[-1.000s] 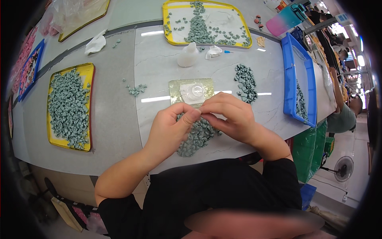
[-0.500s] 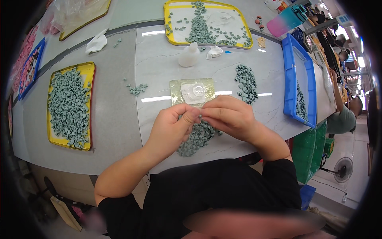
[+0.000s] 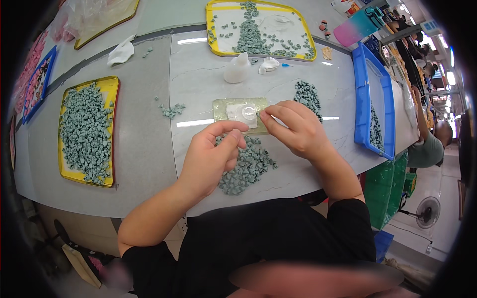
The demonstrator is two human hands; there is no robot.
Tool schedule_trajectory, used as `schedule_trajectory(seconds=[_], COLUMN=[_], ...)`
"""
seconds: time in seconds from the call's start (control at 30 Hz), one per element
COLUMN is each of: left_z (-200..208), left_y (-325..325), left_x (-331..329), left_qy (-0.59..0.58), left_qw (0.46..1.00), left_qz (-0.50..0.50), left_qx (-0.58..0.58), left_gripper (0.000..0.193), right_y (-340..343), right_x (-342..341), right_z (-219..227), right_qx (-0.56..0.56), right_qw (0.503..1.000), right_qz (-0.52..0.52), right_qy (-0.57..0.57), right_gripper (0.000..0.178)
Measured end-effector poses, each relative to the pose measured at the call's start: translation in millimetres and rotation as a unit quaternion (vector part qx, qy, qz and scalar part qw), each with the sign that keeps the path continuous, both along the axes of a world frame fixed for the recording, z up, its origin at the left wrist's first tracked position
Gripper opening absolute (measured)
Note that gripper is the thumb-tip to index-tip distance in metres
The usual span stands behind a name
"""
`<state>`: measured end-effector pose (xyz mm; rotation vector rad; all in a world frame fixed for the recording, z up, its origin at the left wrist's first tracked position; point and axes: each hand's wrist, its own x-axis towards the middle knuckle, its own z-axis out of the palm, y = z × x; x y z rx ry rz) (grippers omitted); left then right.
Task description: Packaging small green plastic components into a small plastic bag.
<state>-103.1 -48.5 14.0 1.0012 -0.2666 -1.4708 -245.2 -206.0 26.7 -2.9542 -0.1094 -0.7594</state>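
Note:
My right hand [image 3: 296, 130] has its thumb and forefinger pinched just beside a small clear round dish [image 3: 248, 113]. Something tiny and dark shows at its fingertips, too small to name. The dish rests on a white square on a greenish flat plate [image 3: 218, 107]. My left hand [image 3: 211, 154] is held lower, fingers curled and thumb close to the forefinger; whatever it may hold is hidden. Beneath my left fingers lies a heap of small grey-green pieces [image 3: 244, 171]. A darker heap of similar pieces [image 3: 308, 98] sits to the right of the plate.
On the left is a yellow tray [image 3: 117, 99] full of grey-green pieces; another yellow-rimmed tray [image 3: 211, 42] lies at the back. A white squeeze bottle [image 3: 236, 70] and crumpled white tissue [image 3: 268, 65] stand behind the plate. A blue bin [image 3: 362, 99] is at right, near a pink-and-teal bottle [image 3: 355, 27].
My hands, together at the fingertips before, have come apart. The right one moved up to the edge of the dish; the left stays over the heap, slightly lower.

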Motion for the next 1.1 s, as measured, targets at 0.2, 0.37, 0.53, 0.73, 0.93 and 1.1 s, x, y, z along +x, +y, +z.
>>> schedule_trajectory(seconds=[0.2, 0.37, 0.53, 0.73, 0.93, 1.1], left_z=[-2.3, -3.1, 1.5, -0.2, -3.4, 1.9], left_y=[3.4, 8.9, 13.0, 13.4, 10.6, 7.8], left_x=[6.3, 10.4, 12.7, 12.9, 10.3, 6.8], left_qy=[0.014, 0.011, 0.010, 0.017, 0.045, 0.028], left_qw=[0.999, 0.998, 0.998, 0.998, 0.997, 0.999], left_qz=[0.049, 0.058, 0.056, 0.046, 0.049, 0.038], left_qx=[0.003, 0.003, -0.015, -0.037, -0.039, -0.006], left_gripper=[0.021, 0.021, 0.020, 0.014, 0.012, 0.019], right_y=[4.7, 11.7, 20.2, 32.7, 34.4, 28.9], right_x=[7.7, 12.2, 13.4, 10.1, 8.0, 7.8], right_z=[-4.3, -2.9, -2.8, 4.6, 3.4, -4.8], right_qx=[-0.057, -0.068, 0.128, 0.538, 0.683, 0.407], right_qw=[0.998, 0.997, 0.991, 0.837, 0.720, 0.910], right_qz=[0.016, 0.019, -0.028, -0.099, -0.121, -0.073], right_qy=[0.002, 0.006, -0.013, 0.013, 0.029, -0.034], right_gripper=[0.029, 0.031, 0.024, 0.010, 0.007, 0.014])
